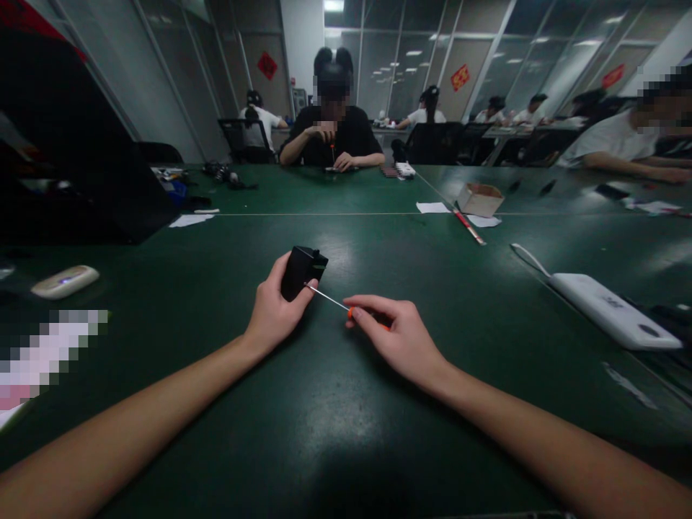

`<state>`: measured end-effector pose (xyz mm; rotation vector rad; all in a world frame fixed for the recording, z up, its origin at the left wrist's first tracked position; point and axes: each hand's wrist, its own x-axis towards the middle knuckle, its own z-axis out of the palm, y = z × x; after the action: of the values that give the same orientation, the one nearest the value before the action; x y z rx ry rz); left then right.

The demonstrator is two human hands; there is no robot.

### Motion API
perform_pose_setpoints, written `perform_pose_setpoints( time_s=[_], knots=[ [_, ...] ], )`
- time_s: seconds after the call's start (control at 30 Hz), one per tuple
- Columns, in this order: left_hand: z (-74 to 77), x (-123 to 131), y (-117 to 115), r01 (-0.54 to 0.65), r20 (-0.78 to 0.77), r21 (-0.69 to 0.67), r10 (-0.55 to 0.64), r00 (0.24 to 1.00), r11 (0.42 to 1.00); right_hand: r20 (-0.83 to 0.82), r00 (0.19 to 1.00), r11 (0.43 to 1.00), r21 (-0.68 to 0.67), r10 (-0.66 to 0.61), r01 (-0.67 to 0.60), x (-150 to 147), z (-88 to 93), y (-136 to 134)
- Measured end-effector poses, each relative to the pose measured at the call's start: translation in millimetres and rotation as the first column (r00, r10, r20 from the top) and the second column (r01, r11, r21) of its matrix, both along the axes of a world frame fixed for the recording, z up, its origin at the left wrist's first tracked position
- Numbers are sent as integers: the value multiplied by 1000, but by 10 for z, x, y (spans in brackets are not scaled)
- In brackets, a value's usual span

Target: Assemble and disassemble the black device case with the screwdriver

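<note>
A small black box-shaped device (297, 271) is tilted above the green table, with my left hand (275, 306) wrapped round its lower part and the thumb near its right edge. My right hand (397, 328) grips a screwdriver (329, 298) by its orange handle, which the fingers mostly cover. The thin metal shaft points up and left, and its tip meets the device's lower right side beside my left thumb. Whether the tip sits in a screw is too small to tell.
On the green table (324, 432), a white power bank (610, 306) with a cable lies right, a white oval object (65, 282) left. A small cardboard box (480, 200) and a red stick (468, 226) lie farther back. A person (332, 130) sits opposite.
</note>
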<state>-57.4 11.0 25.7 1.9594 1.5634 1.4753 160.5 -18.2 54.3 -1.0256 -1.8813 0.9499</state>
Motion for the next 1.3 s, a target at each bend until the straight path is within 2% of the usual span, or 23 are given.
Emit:
perform_pose_setpoints(
  time_s=[0.1,0.23,0.37,0.43,0.57,0.6,0.63,0.67,0.7,0.77,0.87,0.97,1.0,1.07,1.2,1.3],
  knots=[
    [2,5,-7,0,-2,5,0,1000,1000,36,999,998,62,-25,22,11,6,5],
    [0,15,-15,2,-6,5,-2,1000,1000,105,994,976,219,-33,10,19,24,-1],
    [-8,23,-17,5,-23,6,-5,1000,1000,223,973,908,416,-56,-43,61,9,-2],
    [-14,27,-17,5,-29,-1,-5,1000,1000,321,943,817,565,-92,-113,97,-4,3],
    [-21,32,-17,16,-32,-12,-17,999,1000,476,816,537,805,-328,-254,146,0,-1],
    [-21,32,-16,22,-33,-14,-22,999,1000,488,787,490,826,-376,-279,146,6,-6],
    [-20,31,-14,26,-34,-19,-26,999,999,496,769,469,833,-402,-293,141,12,-9],
    [-19,29,-11,27,-34,-26,-28,999,999,503,766,479,828,-401,-293,132,15,-11],
    [-18,26,-7,25,-32,-33,-26,999,999,505,777,521,809,-375,-274,119,15,-9],
    [-18,21,2,15,-29,-43,-16,999,999,479,833,664,722,-276,-195,90,7,6],
    [-19,15,16,7,-28,-34,-8,1000,999,371,915,862,503,-160,-54,48,-2,38],
    [-21,15,20,1,-34,-26,-2,999,1000,288,953,965,260,-93,15,22,24,45],
    [-21,15,19,-1,-38,-29,0,999,1000,268,961,979,203,-74,19,18,37,39],
    [-19,16,13,-4,-46,-39,3,999,999,237,969,984,179,-68,25,14,58,23],
    [-10,19,-6,-6,-58,-48,3,998,999,242,965,952,304,-101,24,21,42,4],
    [-6,24,-14,1,-64,-54,-4,998,999,309,946,918,395,-94,-37,45,-6,13]
  ],
)
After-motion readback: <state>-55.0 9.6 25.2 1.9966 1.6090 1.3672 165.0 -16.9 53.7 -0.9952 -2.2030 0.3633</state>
